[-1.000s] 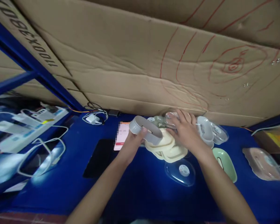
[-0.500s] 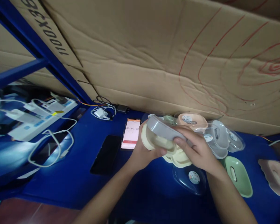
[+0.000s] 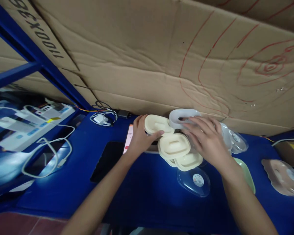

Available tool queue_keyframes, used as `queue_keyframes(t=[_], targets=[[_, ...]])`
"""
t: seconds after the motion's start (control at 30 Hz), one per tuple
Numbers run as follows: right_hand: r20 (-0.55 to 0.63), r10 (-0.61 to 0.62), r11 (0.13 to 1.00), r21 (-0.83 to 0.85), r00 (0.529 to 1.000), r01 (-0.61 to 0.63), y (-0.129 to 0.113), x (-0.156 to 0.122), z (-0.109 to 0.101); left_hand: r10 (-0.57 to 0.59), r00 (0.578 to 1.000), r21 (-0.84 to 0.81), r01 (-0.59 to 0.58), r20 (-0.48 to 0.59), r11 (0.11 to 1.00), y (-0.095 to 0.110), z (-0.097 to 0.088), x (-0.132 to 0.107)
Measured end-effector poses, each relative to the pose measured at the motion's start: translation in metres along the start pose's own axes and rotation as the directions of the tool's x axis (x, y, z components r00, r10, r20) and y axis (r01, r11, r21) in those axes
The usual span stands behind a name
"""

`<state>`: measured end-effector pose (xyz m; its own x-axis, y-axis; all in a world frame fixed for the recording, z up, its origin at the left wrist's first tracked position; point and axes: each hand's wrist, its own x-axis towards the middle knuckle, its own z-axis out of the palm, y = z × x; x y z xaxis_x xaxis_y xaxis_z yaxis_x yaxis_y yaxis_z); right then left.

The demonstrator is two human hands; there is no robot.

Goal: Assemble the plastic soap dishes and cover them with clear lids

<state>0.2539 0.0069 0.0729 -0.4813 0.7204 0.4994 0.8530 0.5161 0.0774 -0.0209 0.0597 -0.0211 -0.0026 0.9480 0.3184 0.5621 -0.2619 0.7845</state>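
Note:
My left hand [image 3: 139, 138] grips a cream oval dish [image 3: 157, 124] by its near edge, thumb over the rim. My right hand [image 3: 205, 140] lies with fingers spread on a grey oval dish [image 3: 182, 116] near the cardboard wall. Between and below the hands sits a stack of cream dishes [image 3: 177, 150]. A clear plastic lid [image 3: 194, 180] with a round sticker lies on the blue table [image 3: 147, 192] in front of the stack.
More clear lids [image 3: 235, 142] lie right of my right hand, then a green dish [image 3: 247, 174] and a pink lidded dish [image 3: 281, 176]. A black phone [image 3: 107, 160] and a lit phone [image 3: 128, 140] lie left, with white cables [image 3: 49, 153] and chargers [image 3: 101, 118].
The grey dish has gone from both hands to the back by the wall, under my right hand. My left hand has taken a cream dish off to the left.

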Motion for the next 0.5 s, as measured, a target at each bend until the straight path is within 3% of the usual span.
queue_keyframes(t=[0.07, 0.17, 0.27, 0.33, 0.4, 0.5], targets=[[-0.039, 0.048, 0.999, 0.027, 0.998, -0.047, 0.008, -0.028, -0.017, 0.063, 0.998, 0.147, -0.067, 0.032, 0.987, -0.012, -0.003, 0.02], [-0.112, 0.219, 0.976, 0.028, 0.969, -0.218, 0.022, -0.097, -0.033, 0.202, 0.967, 0.31, -0.242, 0.154, 0.92, -0.026, -0.005, 0.038], [-0.116, 0.498, 0.856, -0.093, 0.86, -0.508, 0.032, -0.181, -0.027, 0.249, 0.928, 0.36, -0.34, 0.278, 0.869, -0.032, -0.002, 0.039], [-0.087, 0.656, 0.726, -0.199, 0.75, -0.658, 0.035, -0.229, -0.016, 0.236, 0.926, 0.365, -0.337, 0.293, 0.868, -0.031, -0.002, 0.034], [-0.063, 0.756, 0.631, -0.197, 0.652, -0.75, 0.036, -0.263, -0.006, 0.227, 0.925, 0.333, -0.326, 0.304, 0.885, -0.028, -0.005, 0.033], [-0.029, 0.792, 0.607, -0.083, 0.61, -0.791, 0.036, -0.289, 0.003, 0.205, 0.904, 0.211, -0.299, 0.375, 0.931, -0.022, -0.017, 0.04]])
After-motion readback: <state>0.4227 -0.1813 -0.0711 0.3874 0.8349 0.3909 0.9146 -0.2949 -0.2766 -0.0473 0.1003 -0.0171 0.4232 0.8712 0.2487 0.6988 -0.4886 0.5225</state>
